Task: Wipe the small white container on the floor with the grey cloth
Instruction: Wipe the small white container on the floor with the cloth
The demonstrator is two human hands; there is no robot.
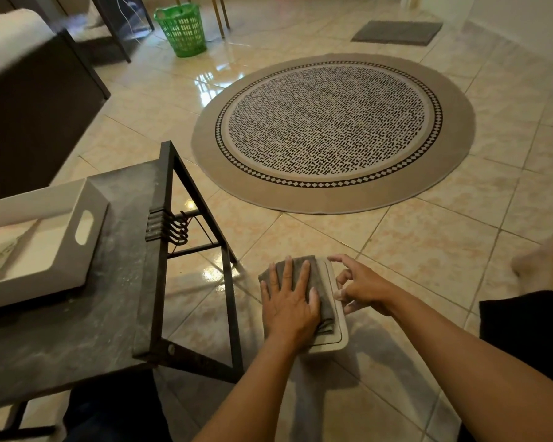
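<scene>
The small white container [338,327] lies on the tiled floor at bottom centre, lid side up. A folded grey cloth [318,279] covers most of its top. My left hand [289,306] rests flat on the cloth, fingers spread, pressing it onto the container. My right hand [363,287] holds the container's right edge with curled fingertips, thumb near the rim. Only the container's right and near rim show beside the cloth.
A dark low table [109,301] with a metal frame stands at left, bearing a white tray [87,199]. A round patterned rug [332,132] lies ahead. A green basket [181,28] and a grey mat [396,32] lie farther back.
</scene>
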